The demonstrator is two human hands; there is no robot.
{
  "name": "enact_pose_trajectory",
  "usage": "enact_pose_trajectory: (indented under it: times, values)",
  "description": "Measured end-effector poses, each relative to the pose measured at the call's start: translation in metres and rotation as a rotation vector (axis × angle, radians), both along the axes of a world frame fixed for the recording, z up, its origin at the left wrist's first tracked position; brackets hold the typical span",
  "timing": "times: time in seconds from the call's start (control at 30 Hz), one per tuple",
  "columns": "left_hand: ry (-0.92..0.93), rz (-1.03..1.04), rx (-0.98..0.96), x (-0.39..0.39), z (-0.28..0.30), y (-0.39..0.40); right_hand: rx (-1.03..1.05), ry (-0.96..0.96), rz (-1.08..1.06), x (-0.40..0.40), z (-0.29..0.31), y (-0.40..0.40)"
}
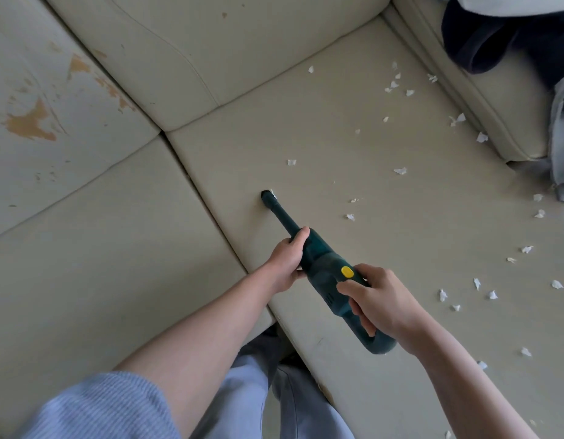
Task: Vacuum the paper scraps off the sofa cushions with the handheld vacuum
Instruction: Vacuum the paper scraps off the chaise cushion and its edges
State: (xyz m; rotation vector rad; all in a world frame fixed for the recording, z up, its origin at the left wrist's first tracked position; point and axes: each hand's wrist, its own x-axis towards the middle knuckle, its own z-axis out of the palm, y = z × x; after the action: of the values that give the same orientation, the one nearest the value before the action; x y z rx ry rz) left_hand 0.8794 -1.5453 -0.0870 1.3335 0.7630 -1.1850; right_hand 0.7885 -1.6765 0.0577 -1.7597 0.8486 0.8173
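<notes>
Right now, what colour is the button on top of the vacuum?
Yellow button, on the dark green vacuum; head view.

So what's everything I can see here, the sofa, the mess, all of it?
Sofa: one, beige, fills the view; worn brown patches at left.
Paper scraps: dozens, white, scattered over the right seat cushion.
Handheld vacuum: one, dark green with a yellow button, nozzle on a scrap mid-cushion.
Clothing: a pile, dark and grey, on the right armrest.
Trousers: light blue, bottom centre.
Left hand: grips the vacuum's body.
Right hand: holds the handle.
</notes>
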Motion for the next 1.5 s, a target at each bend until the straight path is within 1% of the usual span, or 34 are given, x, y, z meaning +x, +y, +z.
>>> enact_pose_trajectory:
  times: [0.13, 0.23, 0.37, 0.5, 0.63, 0.8, 0.97, 1.23, 1.37, 1.5]
  values:
    - [-0.035, 0.019, 0.001, 0.003, -0.004, -0.001, -0.017, -0.042, -0.011, -0.005, -0.003, -0.001]
    - [-0.07, -0.024, -0.016, 0.013, -0.005, -0.005, -0.033, -0.058, -0.048, -0.004, -0.007, 0.0]
    - [-0.076, -0.108, -0.024, 0.026, -0.008, -0.025, -0.064, -0.056, -0.114, 0.004, -0.016, -0.011]
    - [-0.092, -0.124, -0.056, 0.03, -0.012, -0.051, -0.107, -0.069, -0.164, 0.003, -0.022, -0.026]
    - [-0.106, -0.136, -0.064, 0.035, -0.016, -0.067, -0.137, -0.081, -0.165, 0.006, -0.021, -0.037]
    - [-0.143, -0.145, -0.045, 0.05, -0.023, -0.068, -0.109, -0.104, -0.19, 0.017, -0.023, -0.038]
    - [-0.147, -0.239, -0.038, 0.072, -0.028, -0.073, -0.05, -0.079, -0.272, 0.032, -0.032, -0.041]
    - [-0.136, -0.265, -0.024, 0.059, -0.03, -0.08, -0.035, -0.08, -0.346, 0.015, -0.033, -0.044]
    - [-0.144, -0.345, -0.028, 0.051, -0.029, -0.099, -0.058, -0.086, -0.417, 0.0, -0.033, -0.05]
    - [-0.164, -0.394, -0.039, 0.04, -0.031, -0.123, -0.097, -0.1, -0.431, -0.014, -0.035, -0.063]
